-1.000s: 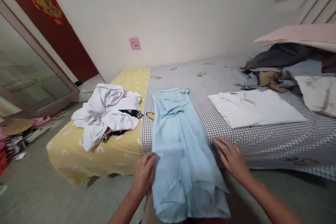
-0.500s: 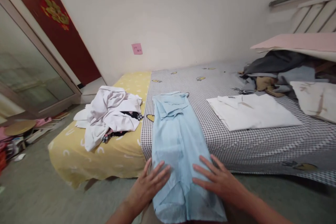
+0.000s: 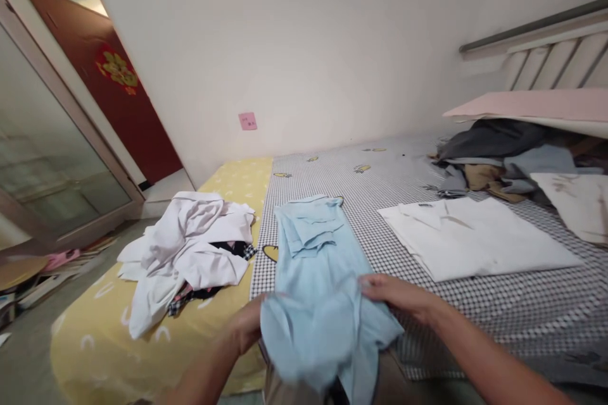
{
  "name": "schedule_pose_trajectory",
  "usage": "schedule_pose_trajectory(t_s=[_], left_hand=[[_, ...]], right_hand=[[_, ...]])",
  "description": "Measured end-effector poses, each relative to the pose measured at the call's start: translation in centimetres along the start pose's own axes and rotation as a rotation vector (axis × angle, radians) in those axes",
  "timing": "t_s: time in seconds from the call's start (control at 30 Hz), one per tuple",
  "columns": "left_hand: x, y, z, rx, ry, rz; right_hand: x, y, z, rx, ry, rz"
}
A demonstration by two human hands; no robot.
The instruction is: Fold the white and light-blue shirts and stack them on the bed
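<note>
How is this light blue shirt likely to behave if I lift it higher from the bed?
The light blue shirt looks thin and floppy: between the left hand and right hand, it sags in soft folds. It probably feels light. Its loosely folded upper part, on the checked sheet, may slide or unfold.

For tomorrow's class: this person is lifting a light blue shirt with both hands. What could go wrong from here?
The lifted end of the light blue shirt is loosely bunched between the left hand and right hand, so it may crease unevenly. It hangs over the bed's edge, so it might slip down. The white clothes pile lies close on the left, so a wide swing could catch it.
</note>
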State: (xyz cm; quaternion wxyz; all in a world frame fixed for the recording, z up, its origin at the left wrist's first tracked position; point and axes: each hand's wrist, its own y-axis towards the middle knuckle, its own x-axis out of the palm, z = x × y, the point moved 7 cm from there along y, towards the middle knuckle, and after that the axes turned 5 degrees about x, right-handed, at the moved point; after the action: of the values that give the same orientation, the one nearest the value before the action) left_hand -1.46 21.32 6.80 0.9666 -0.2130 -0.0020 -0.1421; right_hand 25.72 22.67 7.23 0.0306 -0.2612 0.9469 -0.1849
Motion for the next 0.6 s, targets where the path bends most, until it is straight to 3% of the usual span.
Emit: schedule_pose_trajectory(t_s=[0.1, 0.17, 0.27, 0.33, 0.53, 0.6], left_hand=[[-1.5, 4.2, 0.3, -0.003, -0.213, 0.170], [-2.0, 5.6, -0.1, 0.007, -0.246, 0.195], [-2.4, 5.8, -1.0, 0.011, -0.301, 0.188], [-2.5, 5.4, -1.2, 0.019, -0.326, 0.172], [-2.5, 5.2, -1.7, 0.032, -0.354, 0.157], [-2.6, 5.4, -1.6, 0.032, -0.358, 0.155]], right_hand=[[-3.0, 3.3, 0.6, 0.010, 0.236, 0.211], [-3.6, 4.6, 1.6, 0.038, 0.318, 0.208], [-3.6, 5.0, 2.6, 0.046, 0.443, 0.100], [-3.7, 4.6, 2.7, 0.003, 0.470, 0.096], [-3.7, 3.8, 1.2, -0.110, 0.285, 0.279], [-4.6, 4.2, 0.4, -0.156, 0.215, 0.401]])
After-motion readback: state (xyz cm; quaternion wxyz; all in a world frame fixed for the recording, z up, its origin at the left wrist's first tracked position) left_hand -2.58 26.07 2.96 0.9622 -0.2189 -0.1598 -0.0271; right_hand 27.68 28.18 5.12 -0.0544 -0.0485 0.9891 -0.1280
